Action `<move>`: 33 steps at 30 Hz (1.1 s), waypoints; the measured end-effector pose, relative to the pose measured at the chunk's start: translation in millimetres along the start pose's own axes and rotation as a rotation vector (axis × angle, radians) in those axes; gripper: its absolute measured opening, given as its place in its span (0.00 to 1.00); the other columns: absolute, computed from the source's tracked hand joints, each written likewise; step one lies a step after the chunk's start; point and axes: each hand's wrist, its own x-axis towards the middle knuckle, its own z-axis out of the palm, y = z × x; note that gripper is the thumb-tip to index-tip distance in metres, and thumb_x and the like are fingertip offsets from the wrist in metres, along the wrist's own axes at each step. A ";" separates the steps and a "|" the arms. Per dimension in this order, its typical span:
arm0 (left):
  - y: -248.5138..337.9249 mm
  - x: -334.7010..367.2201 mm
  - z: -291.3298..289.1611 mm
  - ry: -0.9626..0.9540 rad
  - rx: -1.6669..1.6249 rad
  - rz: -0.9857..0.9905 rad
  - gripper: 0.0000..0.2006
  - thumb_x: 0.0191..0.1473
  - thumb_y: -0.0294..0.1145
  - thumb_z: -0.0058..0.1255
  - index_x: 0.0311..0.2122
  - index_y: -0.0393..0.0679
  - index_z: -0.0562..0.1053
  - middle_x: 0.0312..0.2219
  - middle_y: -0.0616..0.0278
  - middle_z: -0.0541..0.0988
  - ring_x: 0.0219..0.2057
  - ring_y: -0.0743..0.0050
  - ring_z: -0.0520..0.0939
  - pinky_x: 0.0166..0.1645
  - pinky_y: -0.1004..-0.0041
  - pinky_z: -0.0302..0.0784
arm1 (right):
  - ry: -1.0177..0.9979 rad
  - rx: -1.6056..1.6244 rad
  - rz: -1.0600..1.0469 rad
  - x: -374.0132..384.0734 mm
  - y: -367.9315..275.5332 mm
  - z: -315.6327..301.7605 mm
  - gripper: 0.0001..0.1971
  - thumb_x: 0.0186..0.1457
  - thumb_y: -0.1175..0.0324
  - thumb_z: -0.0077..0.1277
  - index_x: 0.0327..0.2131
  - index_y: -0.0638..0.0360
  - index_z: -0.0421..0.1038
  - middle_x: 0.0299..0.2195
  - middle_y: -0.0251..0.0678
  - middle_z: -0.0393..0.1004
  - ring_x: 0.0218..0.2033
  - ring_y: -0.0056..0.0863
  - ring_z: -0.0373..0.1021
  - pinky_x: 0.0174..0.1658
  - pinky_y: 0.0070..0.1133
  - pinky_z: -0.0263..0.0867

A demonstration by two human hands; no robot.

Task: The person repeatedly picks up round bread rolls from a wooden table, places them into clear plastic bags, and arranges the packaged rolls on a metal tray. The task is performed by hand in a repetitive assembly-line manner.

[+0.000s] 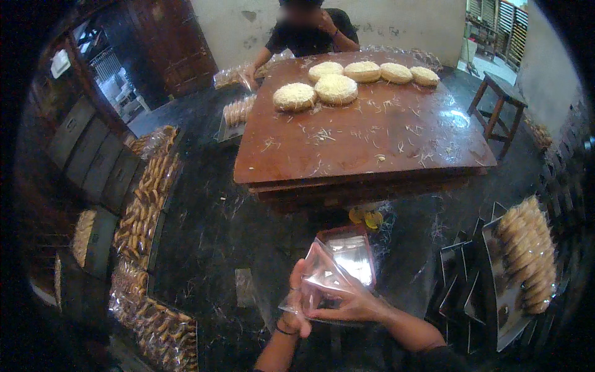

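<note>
A clear plastic bag [322, 268] is stretched between my two hands, low in the middle of the head view. My left hand [296, 301] grips its left side, with the bag's film lying over the fingers. My right hand [351, 304] holds the other side, thumb and fingers curled round an opening in the film. Just beyond them lies a red-rimmed box [370, 263] with a stack of shiny clear bags [352, 253] in it. The bag partly covers the box.
Round cakes topped with shredded cheese [336, 89] sit on a brown table [365, 146] strewn with shreds. A person [310, 34] sits behind it. Trays of bread stand left [139, 217] and right [527, 254]. A wooden stool [499, 108] is at the far right.
</note>
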 end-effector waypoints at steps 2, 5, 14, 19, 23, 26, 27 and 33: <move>-11.5 -4.0 -4.3 0.282 -0.200 0.000 0.37 0.44 0.52 0.52 0.57 0.48 0.54 0.59 0.48 0.46 0.57 0.44 0.57 0.57 0.43 0.52 | -0.163 -0.051 -0.037 7.8 0.6 -4.2 0.26 0.43 0.64 0.57 0.48 0.57 0.64 0.57 0.51 0.50 0.49 0.46 0.62 0.52 0.34 0.58; -2.2 6.2 -27.6 0.438 -0.675 0.111 0.21 0.53 0.39 0.39 0.52 0.43 0.63 0.57 0.48 0.54 0.56 0.43 0.58 0.56 0.39 0.52 | -0.440 -0.052 -0.079 11.8 -5.6 -38.6 0.17 0.48 0.73 0.45 0.45 0.58 0.65 0.46 0.45 0.66 0.44 0.43 0.66 0.48 0.31 0.63; 34.5 -32.6 -93.0 0.979 -0.763 0.103 0.18 0.50 0.49 0.43 0.40 0.47 0.70 0.47 0.51 0.67 0.51 0.49 0.64 0.57 0.43 0.52 | 0.493 -0.760 0.368 221.4 94.0 -197.8 0.52 0.32 0.52 0.63 0.58 0.58 0.43 0.46 0.52 0.66 0.48 0.46 0.63 0.49 0.30 0.60; 22.3 -63.8 -88.3 1.125 -0.937 -0.055 0.18 0.48 0.49 0.45 0.36 0.46 0.71 0.46 0.46 0.66 0.51 0.47 0.63 0.57 0.42 0.49 | 0.428 -0.822 0.713 269.8 115.1 -183.4 0.63 0.28 0.47 0.64 0.60 0.53 0.26 0.49 0.53 0.64 0.53 0.50 0.58 0.56 0.45 0.46; 16.1 -73.5 -85.1 1.148 -0.979 -0.096 0.20 0.47 0.49 0.46 0.36 0.43 0.71 0.44 0.41 0.66 0.52 0.41 0.62 0.58 0.41 0.48 | 0.561 -0.788 0.752 275.9 103.2 -168.9 0.63 0.30 0.49 0.63 0.60 0.51 0.24 0.49 0.53 0.64 0.53 0.50 0.57 0.56 0.52 0.39; 6.3 -66.1 -79.5 1.111 -1.046 -0.192 0.20 0.49 0.49 0.44 0.38 0.43 0.71 0.44 0.40 0.66 0.53 0.40 0.60 0.58 0.41 0.47 | 0.598 -0.726 0.696 264.2 99.0 -178.3 0.61 0.31 0.51 0.62 0.60 0.54 0.26 0.49 0.57 0.62 0.52 0.51 0.57 0.56 0.44 0.46; 1.2 -62.9 -76.8 1.060 -1.073 -0.209 0.20 0.49 0.49 0.43 0.39 0.44 0.71 0.45 0.40 0.66 0.54 0.41 0.60 0.59 0.41 0.46 | 0.590 -0.694 0.669 257.2 100.1 -184.0 0.60 0.31 0.52 0.62 0.60 0.56 0.27 0.49 0.58 0.61 0.52 0.51 0.58 0.56 0.40 0.48; -31.6 -32.8 -64.1 0.778 -1.304 -0.256 0.21 0.51 0.47 0.41 0.45 0.43 0.69 0.53 0.40 0.60 0.58 0.44 0.54 0.60 0.41 0.43 | 0.503 -0.515 0.167 164.5 74.6 -202.6 0.58 0.31 0.60 0.64 0.59 0.65 0.32 0.46 0.55 0.64 0.47 0.39 0.64 0.51 0.27 0.59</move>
